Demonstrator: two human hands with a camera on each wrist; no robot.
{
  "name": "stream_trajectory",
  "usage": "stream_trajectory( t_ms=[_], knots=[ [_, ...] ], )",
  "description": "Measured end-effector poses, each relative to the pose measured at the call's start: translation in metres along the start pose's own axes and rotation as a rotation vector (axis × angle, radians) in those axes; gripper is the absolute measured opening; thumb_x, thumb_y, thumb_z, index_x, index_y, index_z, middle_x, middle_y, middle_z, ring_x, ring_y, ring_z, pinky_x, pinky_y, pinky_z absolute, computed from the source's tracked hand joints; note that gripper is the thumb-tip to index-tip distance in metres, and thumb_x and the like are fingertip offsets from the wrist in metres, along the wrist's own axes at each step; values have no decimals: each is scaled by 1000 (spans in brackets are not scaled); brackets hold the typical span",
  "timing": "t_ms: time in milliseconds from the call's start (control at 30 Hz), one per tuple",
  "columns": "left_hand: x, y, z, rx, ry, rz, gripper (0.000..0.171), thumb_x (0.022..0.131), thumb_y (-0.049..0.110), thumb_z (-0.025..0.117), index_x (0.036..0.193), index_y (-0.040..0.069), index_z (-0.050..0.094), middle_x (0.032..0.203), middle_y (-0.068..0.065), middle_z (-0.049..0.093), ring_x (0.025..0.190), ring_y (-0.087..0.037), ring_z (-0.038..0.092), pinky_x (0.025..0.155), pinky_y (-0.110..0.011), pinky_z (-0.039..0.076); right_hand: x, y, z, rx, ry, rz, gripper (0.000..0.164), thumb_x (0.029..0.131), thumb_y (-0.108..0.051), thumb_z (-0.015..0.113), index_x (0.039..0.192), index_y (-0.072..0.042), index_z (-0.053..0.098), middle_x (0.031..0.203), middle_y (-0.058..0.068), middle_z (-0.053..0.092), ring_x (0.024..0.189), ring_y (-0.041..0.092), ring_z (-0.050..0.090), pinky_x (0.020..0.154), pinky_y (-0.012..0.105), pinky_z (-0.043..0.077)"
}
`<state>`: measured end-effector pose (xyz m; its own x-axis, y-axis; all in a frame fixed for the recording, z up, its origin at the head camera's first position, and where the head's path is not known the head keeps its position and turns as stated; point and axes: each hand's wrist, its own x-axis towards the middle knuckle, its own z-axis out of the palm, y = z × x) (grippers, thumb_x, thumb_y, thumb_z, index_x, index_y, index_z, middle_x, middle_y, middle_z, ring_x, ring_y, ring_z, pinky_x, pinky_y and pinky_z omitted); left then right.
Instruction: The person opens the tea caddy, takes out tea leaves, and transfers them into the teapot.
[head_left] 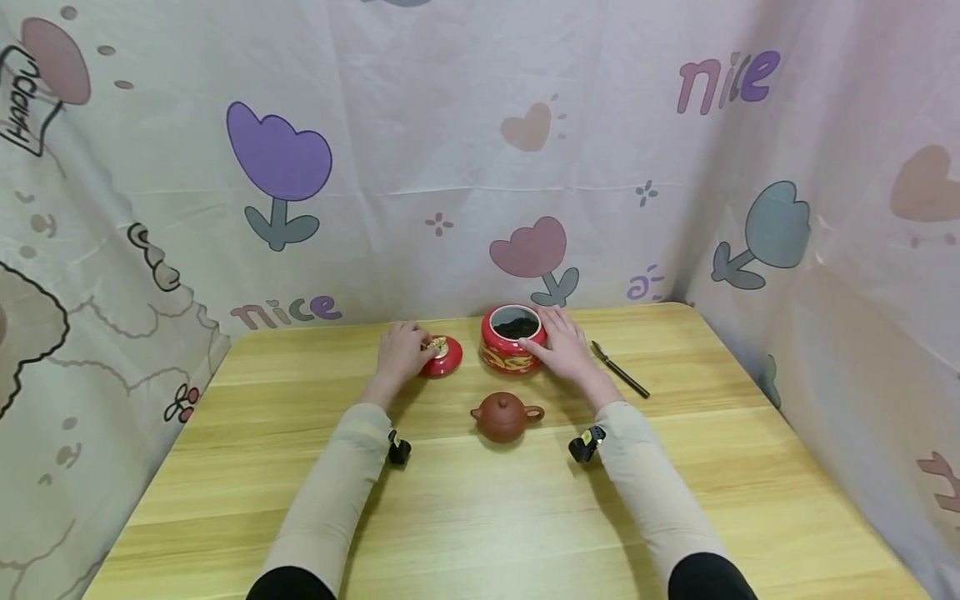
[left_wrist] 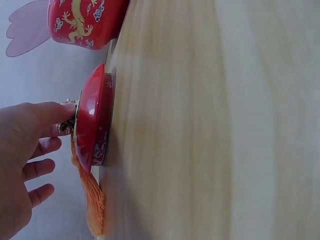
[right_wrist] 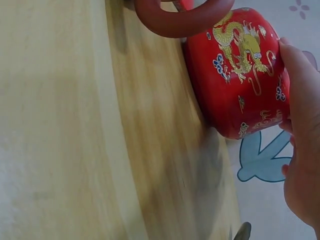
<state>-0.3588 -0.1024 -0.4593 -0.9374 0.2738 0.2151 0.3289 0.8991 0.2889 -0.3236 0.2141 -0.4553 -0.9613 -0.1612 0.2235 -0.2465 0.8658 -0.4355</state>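
Note:
With thumb and fingers, my left hand point(head_left: 402, 353) pinches the ornate gold knob point(left_wrist: 66, 125) of a red domed lid point(head_left: 448, 360). That lid rests on the table, and an orange tassel point(left_wrist: 93, 202) hangs from its knob. To its right stands an upright, uncovered red jar point(head_left: 495, 354) with a gold dragon on its wall, dark loose contents point(head_left: 517, 327) showing inside. My right hand point(head_left: 566, 348) grips the jar from the right, thumb at the rim; its other fingers are partly hidden behind the jar.
A small brown clay teapot point(head_left: 501, 419) stands in front of the jar, its handle to the right. Right of my right hand lies a slim dark tool point(head_left: 622, 371) with a metal tip. Patterned cloth point(head_left: 420, 167) hangs behind the wooden table point(head_left: 480, 517) and at both sides.

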Motion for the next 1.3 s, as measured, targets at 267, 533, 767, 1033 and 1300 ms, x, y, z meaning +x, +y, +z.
stream_trajectory(
  t_ms=[267, 533, 767, 1033, 1300],
  knots=[
    [4, 5, -5, 45, -20, 14, 33, 89, 38, 68, 104, 9, 71, 118, -12, 63, 115, -32, 50, 98, -50, 40, 0, 1, 0, -15, 5, -13, 88, 90, -68, 48, 154, -11, 28, 159, 14, 30, 150, 35, 17, 118, 62, 17],
    [9, 13, -17, 94, -3, 39, 33, 91, 41, 65, 104, 11, 71, 118, -10, 63, 111, -30, 50, 93, -48, 41, -1, 2, -1, -28, 7, -8, 85, 91, -63, 52, 154, -11, 28, 159, 12, 31, 150, 32, 18, 118, 60, 19],
    [18, 26, -39, 80, 66, 53, 37, 90, 42, 65, 109, 12, 71, 119, -10, 64, 112, -30, 51, 91, -48, 41, 0, 2, -1, -20, 20, -17, 84, 91, -64, 51, 153, -12, 30, 158, 11, 32, 149, 34, 21, 117, 59, 21],
    [28, 42, -59, 46, 126, 88, 35, 89, 45, 65, 103, 14, 73, 116, -7, 65, 111, -29, 52, 90, -47, 42, 2, 2, 0, -18, 28, -21, 83, 91, -62, 54, 153, -12, 31, 157, 12, 34, 149, 34, 23, 117, 59, 22],
    [37, 66, -65, 35, 135, 102, 35, 90, 45, 64, 103, 14, 72, 119, -6, 63, 114, -28, 50, 94, -48, 43, 1, 1, 0, -10, 24, -11, 84, 90, -63, 53, 153, -12, 31, 157, 13, 34, 149, 32, 21, 117, 60, 21]
  ],
)
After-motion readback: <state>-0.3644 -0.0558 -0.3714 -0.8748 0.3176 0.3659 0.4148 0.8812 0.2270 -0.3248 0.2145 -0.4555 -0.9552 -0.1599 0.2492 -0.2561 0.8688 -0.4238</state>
